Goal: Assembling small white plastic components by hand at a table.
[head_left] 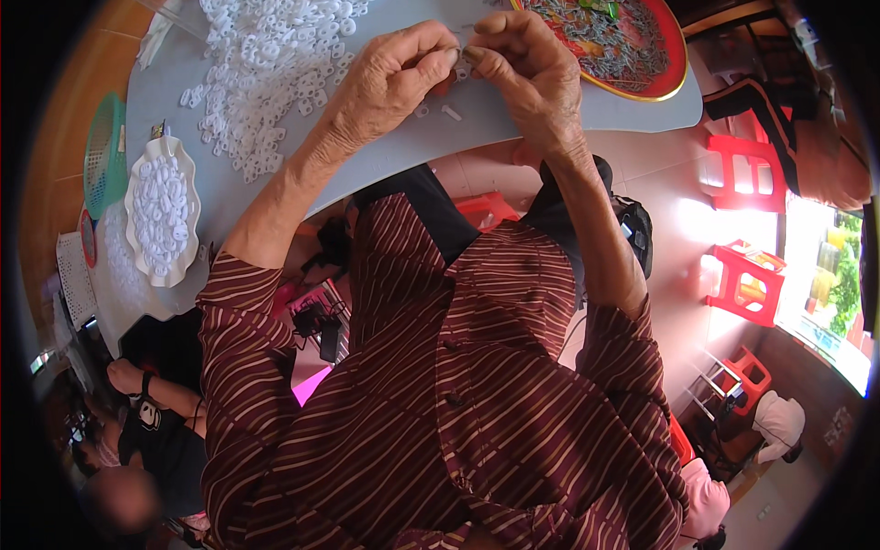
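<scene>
Since both hands are bunched right up against each other, the small part they're working on is nearly invisible. The left hand (390,78) and right hand (527,69) meet fingertip to fingertip over the pale grey table (440,137), each closed in a pinch on something tiny between thumb and forefinger. I honestly can't tell what the piece is, only that it sits at the spot where the fingertips touch.

Biggest risk from here, I'd say: the thing slips out of the pinch. It's so small that a twitch would drop it, and the hands hover close to the table's near edge, so it could bounce off into the lap or onto the floor. A couple of loose white bits (451,113) lie on the table just under the hands, and a dropped one would be hard to pick out among them.

Left of the hands, the big heap of white plastic rings (266,73) spreads wide; a sweeping forearm could scatter it. Further left sits a scalloped white dish (139,197) full of the same rings, near the table's rim. On the far right, a red tray with a gold rim (665,69) holds a pile of grey metal pieces. Beyond the table: red plastic stools (747,280), and another person down at lower left.
</scene>
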`<action>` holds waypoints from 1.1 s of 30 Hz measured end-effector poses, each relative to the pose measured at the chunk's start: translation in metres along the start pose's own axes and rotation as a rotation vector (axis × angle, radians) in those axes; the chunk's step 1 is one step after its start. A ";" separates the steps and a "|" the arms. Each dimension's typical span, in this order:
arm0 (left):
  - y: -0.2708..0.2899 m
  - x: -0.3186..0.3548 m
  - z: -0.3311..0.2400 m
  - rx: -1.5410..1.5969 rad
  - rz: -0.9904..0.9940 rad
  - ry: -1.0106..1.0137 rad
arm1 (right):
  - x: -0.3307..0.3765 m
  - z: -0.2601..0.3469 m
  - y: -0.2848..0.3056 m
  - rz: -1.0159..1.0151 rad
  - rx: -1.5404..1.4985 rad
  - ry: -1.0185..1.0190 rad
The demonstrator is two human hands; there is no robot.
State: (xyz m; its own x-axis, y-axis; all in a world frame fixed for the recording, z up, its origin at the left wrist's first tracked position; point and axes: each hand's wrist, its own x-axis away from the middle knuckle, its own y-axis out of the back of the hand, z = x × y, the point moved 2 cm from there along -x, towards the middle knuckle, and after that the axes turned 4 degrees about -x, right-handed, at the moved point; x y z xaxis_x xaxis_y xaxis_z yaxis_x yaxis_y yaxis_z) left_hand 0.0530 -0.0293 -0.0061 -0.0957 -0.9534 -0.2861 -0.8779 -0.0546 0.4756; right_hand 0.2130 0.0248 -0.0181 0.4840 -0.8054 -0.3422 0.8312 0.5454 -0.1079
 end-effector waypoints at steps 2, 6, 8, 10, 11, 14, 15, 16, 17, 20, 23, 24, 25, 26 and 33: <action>-0.001 0.000 -0.001 -0.036 -0.009 -0.022 | 0.000 0.000 0.000 0.006 0.067 0.033; -0.001 0.000 0.000 -0.034 -0.017 -0.043 | 0.000 0.003 -0.002 -0.032 0.084 0.012; -0.001 -0.001 0.001 -0.005 -0.031 -0.048 | 0.000 0.005 -0.003 -0.014 0.115 -0.001; -0.001 0.000 0.002 0.050 -0.028 -0.040 | 0.001 0.006 -0.002 -0.053 0.133 -0.008; -0.001 0.000 0.001 0.052 -0.029 -0.040 | 0.002 0.005 -0.001 -0.052 0.135 -0.009; 0.000 0.000 -0.002 0.105 0.039 -0.020 | 0.002 0.003 -0.001 -0.057 0.228 0.007; 0.000 0.000 -0.004 0.099 0.043 -0.027 | 0.002 0.005 -0.001 -0.070 0.273 0.042; -0.001 0.002 -0.005 0.093 0.049 -0.032 | 0.003 0.008 -0.002 -0.083 0.318 0.077; 0.000 0.003 -0.003 0.095 0.051 -0.031 | 0.003 0.009 -0.004 -0.085 0.318 0.074; 0.002 0.003 0.000 -0.048 0.023 -0.026 | 0.001 0.011 -0.005 -0.087 0.323 0.045; -0.001 0.002 0.003 0.041 -0.039 -0.003 | -0.001 0.005 -0.002 -0.062 0.299 0.005; 0.000 0.002 0.004 0.111 -0.026 0.021 | -0.002 0.005 -0.001 -0.055 0.255 -0.054; -0.001 0.002 0.005 0.181 -0.017 0.047 | -0.003 0.004 0.000 -0.045 0.211 -0.116; 0.000 0.002 0.006 0.181 -0.020 0.047 | -0.002 0.005 -0.001 -0.042 0.212 -0.115; 0.001 0.003 0.013 0.151 -0.001 0.029 | 0.000 0.004 -0.004 -0.069 0.177 0.029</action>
State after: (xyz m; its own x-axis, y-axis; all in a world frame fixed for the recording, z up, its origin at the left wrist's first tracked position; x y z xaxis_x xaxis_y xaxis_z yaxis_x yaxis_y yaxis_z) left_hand 0.0460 -0.0285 -0.0170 -0.0827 -0.9617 -0.2615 -0.9388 -0.0128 0.3442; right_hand 0.2110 0.0222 -0.0138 0.4179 -0.8313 -0.3666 0.8986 0.4375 0.0324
